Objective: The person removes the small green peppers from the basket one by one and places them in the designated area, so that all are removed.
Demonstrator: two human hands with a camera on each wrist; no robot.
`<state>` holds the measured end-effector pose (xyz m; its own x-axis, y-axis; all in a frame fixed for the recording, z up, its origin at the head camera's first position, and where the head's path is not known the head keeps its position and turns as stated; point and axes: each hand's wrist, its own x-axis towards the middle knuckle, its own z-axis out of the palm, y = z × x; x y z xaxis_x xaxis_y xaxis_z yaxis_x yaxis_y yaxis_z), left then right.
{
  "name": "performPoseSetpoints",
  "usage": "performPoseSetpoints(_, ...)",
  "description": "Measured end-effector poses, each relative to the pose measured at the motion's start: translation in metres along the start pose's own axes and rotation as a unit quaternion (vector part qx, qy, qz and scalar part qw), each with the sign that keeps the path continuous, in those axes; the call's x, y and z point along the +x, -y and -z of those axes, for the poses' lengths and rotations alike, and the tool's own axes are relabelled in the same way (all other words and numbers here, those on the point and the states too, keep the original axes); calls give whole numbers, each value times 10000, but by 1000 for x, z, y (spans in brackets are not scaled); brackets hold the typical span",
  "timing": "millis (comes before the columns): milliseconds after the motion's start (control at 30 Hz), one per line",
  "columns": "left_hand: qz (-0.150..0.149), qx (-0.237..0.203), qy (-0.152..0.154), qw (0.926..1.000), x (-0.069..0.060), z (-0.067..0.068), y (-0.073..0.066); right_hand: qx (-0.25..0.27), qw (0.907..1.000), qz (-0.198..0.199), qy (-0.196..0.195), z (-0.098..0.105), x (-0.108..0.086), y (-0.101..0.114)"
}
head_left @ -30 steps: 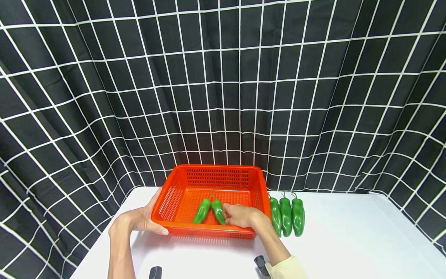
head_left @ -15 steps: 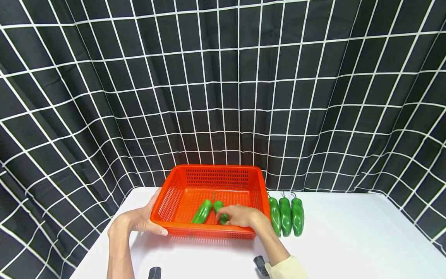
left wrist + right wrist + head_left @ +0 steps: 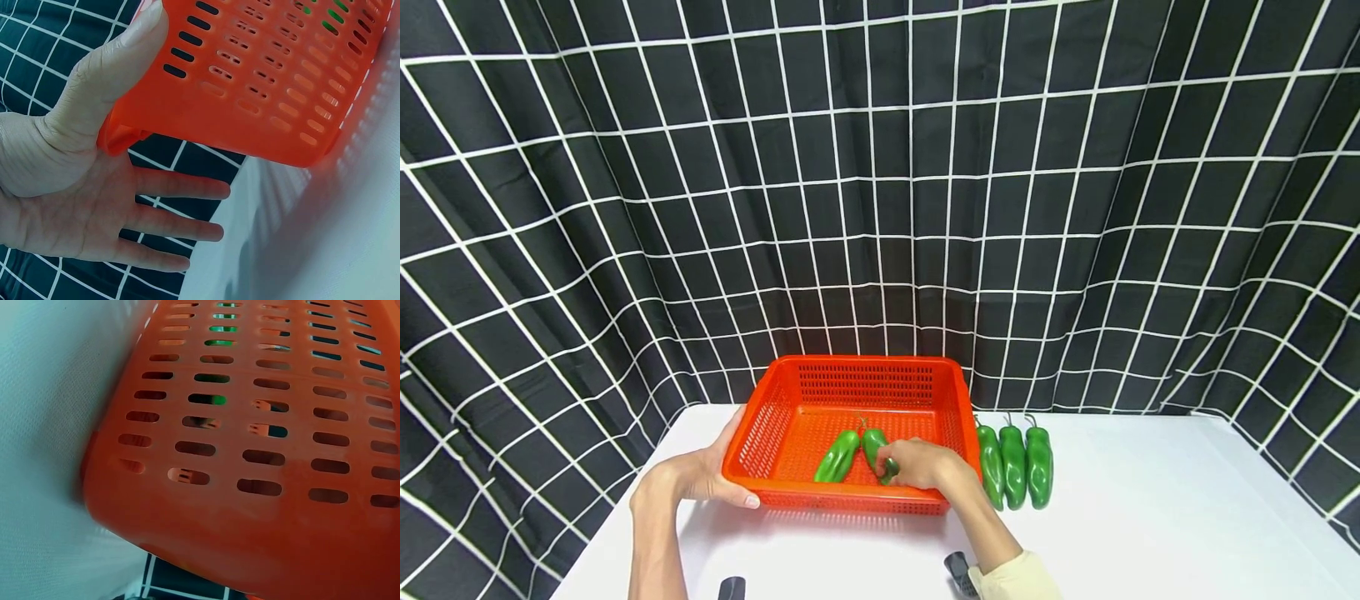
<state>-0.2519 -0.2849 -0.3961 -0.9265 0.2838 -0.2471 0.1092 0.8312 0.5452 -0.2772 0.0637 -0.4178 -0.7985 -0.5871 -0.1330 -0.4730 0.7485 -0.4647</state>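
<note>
An orange-red perforated plastic basket (image 3: 850, 490) stands on the white table. My left hand (image 3: 691, 475) rests against its left front corner; in the left wrist view, the thumb lies along the basket wall while three fingers extend straight. Inside the basket, two green chili peppers lie on the floor: a left pepper (image 3: 837, 457) and a right pepper (image 3: 872, 444), stems almost touching. My right hand (image 3: 921, 464) reaches over the front rim and grips the lower end of the right pepper. In the right wrist view the basket wall hides that hand.
Three more green chili peppers (image 3: 1013, 465) lie side by side on the white table (image 3: 1135, 508), just right of the basket. A black curtain with a white grid (image 3: 880, 208) hangs behind. Small dark objects (image 3: 958, 571) show near the wrists.
The right hand's fingers have shifted over the right pepper and grip it; its lower end has swung slightly rightward. The left pepper has shifted slightly. The left hand keeps its place on the basket.
</note>
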Motion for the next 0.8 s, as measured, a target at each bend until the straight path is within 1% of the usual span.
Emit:
performPoseSetpoints(200, -34, -47, 27, 10000, -1, -1, 0, 126, 9995, -97, -262, -2, -1, 1)
performPoseSetpoints(267, -55, -83, 44, 9999, -1, -2, 0, 208, 9990, -195, -353, -2, -2, 1)
performPoseSetpoints(400, -116, -170, 46, 9998, 0, -1, 0, 323, 9965, -582, -500, -2, -2, 3)
performPoseSetpoints(533, -139, -177, 41, 9997, 0, -1, 0, 180, 9927, -1063, -532, -1, -2, 5)
performPoseSetpoints(667, -126, -175, 36, 9998, 0, -1, 0, 78, 9885, -1377, -627, -2, -3, 6)
performPoseSetpoints(800, -101, -132, 18, 9999, 0, -1, 0, -32, 9828, -1603, -916, -2, -3, 7)
